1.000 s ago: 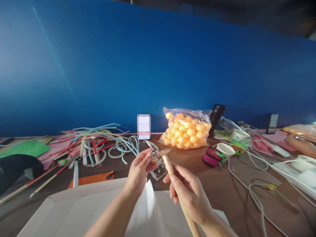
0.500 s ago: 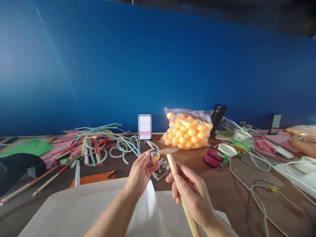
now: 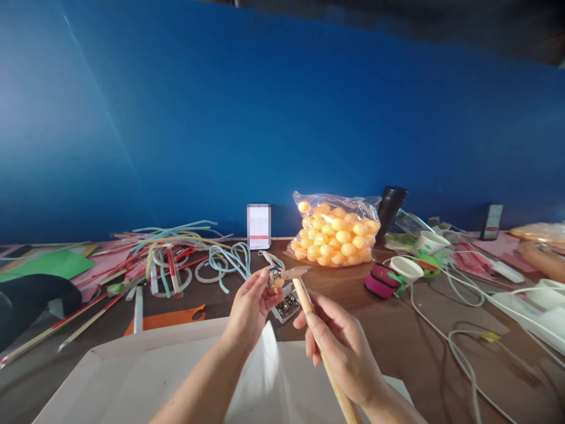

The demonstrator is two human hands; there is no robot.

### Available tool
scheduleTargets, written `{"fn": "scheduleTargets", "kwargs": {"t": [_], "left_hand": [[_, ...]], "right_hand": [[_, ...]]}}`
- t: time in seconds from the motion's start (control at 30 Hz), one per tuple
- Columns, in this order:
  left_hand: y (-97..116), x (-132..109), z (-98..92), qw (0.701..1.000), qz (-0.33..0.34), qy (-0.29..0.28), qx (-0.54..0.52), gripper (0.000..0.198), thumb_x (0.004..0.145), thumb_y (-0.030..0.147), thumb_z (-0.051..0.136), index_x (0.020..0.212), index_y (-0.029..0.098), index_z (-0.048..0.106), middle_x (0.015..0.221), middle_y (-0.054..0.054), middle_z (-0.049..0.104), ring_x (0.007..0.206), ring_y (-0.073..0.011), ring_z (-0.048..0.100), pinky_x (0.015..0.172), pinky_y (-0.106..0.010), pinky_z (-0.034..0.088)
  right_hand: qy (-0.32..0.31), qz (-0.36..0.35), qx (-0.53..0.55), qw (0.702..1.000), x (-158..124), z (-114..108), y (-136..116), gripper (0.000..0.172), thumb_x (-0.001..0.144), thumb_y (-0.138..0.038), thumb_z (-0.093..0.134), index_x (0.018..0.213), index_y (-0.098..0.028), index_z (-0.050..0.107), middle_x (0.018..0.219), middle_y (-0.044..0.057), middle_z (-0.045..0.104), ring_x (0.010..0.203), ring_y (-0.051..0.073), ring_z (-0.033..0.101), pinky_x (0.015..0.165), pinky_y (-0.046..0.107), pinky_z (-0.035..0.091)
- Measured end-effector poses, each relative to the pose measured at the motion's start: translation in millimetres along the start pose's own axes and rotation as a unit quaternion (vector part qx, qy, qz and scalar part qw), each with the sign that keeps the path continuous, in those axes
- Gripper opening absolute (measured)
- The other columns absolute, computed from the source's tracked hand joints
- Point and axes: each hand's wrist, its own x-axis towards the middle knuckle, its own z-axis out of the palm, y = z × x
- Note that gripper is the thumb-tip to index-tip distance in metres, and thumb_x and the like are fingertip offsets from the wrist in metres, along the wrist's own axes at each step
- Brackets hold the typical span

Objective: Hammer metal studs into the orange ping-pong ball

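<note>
In the head view, my left hand (image 3: 249,303) pinches a shiny, mirror-like metal ball (image 3: 276,277) between thumb and fingers. My right hand (image 3: 342,338) is wrapped round the wooden handle of a hammer (image 3: 302,291), which slants up to the left. The hammer's narrow, pointed metal head lies against or just in front of the ball's right side; I cannot tell whether they touch. Just below the ball, a small white box (image 3: 286,306) holds many small shiny metal pieces, partly hidden by my left fingers.
Behind my hands stand a clear bag of orange balls (image 3: 335,238) and a phone (image 3: 259,228). Tubes and sticks (image 3: 172,259) lie left; paper cups (image 3: 406,269), a magenta pouch (image 3: 380,281) and white cables (image 3: 461,353) lie right. White board (image 3: 168,365) is under my forearms. Another person's hand (image 3: 542,259) shows far right.
My right hand has shifted the hammer slightly left, bringing its head closer to the ball. My left hand has barely moved, with the ball still pinched in it.
</note>
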Motion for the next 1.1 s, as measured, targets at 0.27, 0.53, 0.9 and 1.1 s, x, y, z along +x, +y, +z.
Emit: {"fn": "scheduleTargets", "kwargs": {"t": [0.27,0.53,0.9,1.1], "left_hand": [[0.3,-1.0,1.0,1.0,0.008,-0.003,0.009,0.033,0.071,0.032,0.076,0.095,0.012,0.066,0.078,-0.003,0.065,0.062,-0.0092,0.061,0.062,-0.022,0.054],[0.7,-0.9,2.0,1.0,0.003,0.004,0.004,0.03,0.07,0.032,0.077,0.09,0.013,0.065,0.073,-0.001,0.064,0.061,-0.0089,0.061,0.061,-0.021,0.054],[1.2,-1.7,3.6,1.0,-0.005,0.001,-0.009,0.026,0.072,0.031,0.075,0.086,0.012,0.064,0.073,-0.001,0.063,0.06,-0.009,0.061,0.059,-0.02,0.054],[2.1,-0.4,4.2,0.999,-0.014,0.02,-0.022,0.024,0.073,0.03,0.075,0.082,0.013,0.061,0.07,-0.001,0.062,0.059,-0.0096,0.062,0.057,-0.02,0.055]], "right_hand": [[0.004,-0.002,-0.003,1.0,-0.3,0.1,0.8,0.043,0.091,-0.043,0.056,0.126,-0.019,0.057,0.084,0.007,0.066,0.049,0.011,0.053,0.04,0.022,0.044],[0.006,-0.002,0.004,1.0,0.1,0.6,-0.3,0.044,0.09,-0.044,0.057,0.126,-0.019,0.058,0.085,0.007,0.067,0.048,0.011,0.053,0.04,0.022,0.044],[0.001,0.0,-0.002,1.0,0.5,-0.3,1.2,0.041,0.091,-0.042,0.056,0.125,-0.019,0.058,0.084,0.007,0.066,0.048,0.01,0.052,0.039,0.022,0.044],[0.015,-0.015,0.029,0.999,-0.4,0.3,-0.2,0.039,0.09,-0.041,0.058,0.122,-0.019,0.059,0.083,0.007,0.065,0.049,0.01,0.052,0.04,0.021,0.044]]}}
